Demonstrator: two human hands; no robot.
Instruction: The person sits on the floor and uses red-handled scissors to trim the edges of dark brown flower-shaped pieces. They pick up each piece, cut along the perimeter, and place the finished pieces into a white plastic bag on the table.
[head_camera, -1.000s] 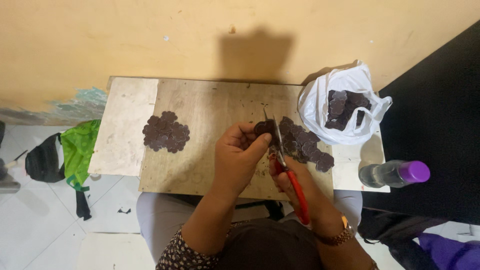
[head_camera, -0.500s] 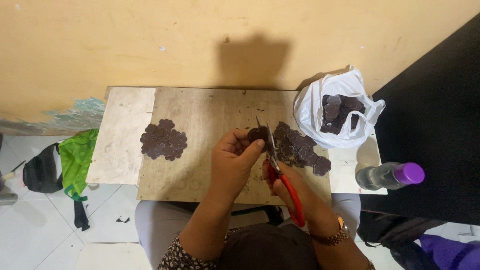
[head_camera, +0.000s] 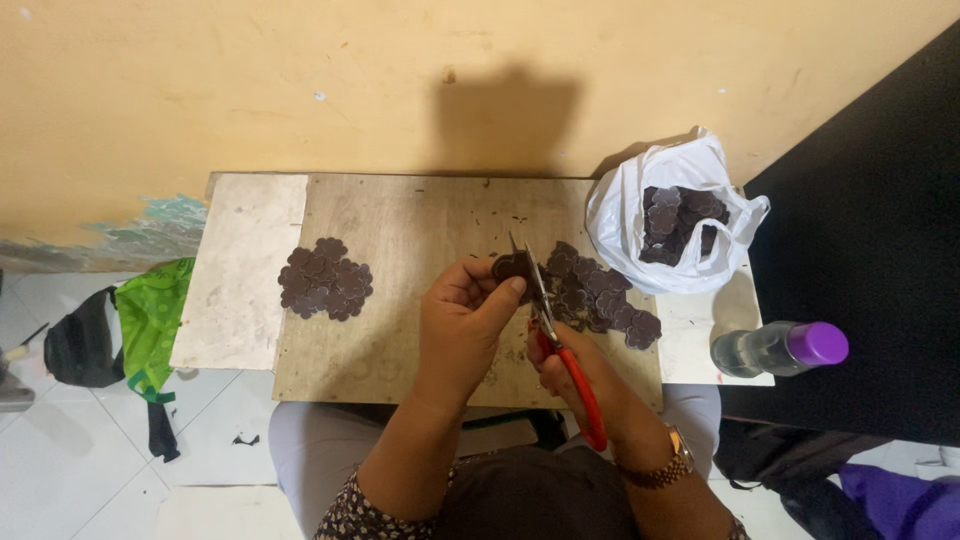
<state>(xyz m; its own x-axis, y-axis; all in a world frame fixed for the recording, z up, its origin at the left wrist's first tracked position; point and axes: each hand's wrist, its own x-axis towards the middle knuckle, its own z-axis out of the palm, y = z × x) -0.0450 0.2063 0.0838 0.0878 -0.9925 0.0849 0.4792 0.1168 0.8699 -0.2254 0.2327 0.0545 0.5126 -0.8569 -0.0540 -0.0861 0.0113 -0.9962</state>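
Observation:
My left hand (head_camera: 463, 320) pinches a small dark brown flower-shaped piece (head_camera: 508, 267) above the wooden board (head_camera: 420, 225). My right hand (head_camera: 585, 375) grips red-handled scissors (head_camera: 560, 350), whose blades meet the piece's edge. Just right of the blades lies a heap of the same dark pieces (head_camera: 598, 293). A second, neater pile of pieces (head_camera: 326, 279) lies on the board's left part.
A white plastic bag (head_camera: 678, 215) with more dark pieces sits at the table's right end. A clear bottle with a purple cap (head_camera: 780, 348) lies at the right edge. A green bag (head_camera: 150, 325) and a black bag (head_camera: 80, 340) are on the tiled floor, left.
Both hands, the piece and the scissors keep their place over the board. The blades have closed somewhat onto the piece. The view shifted slightly.

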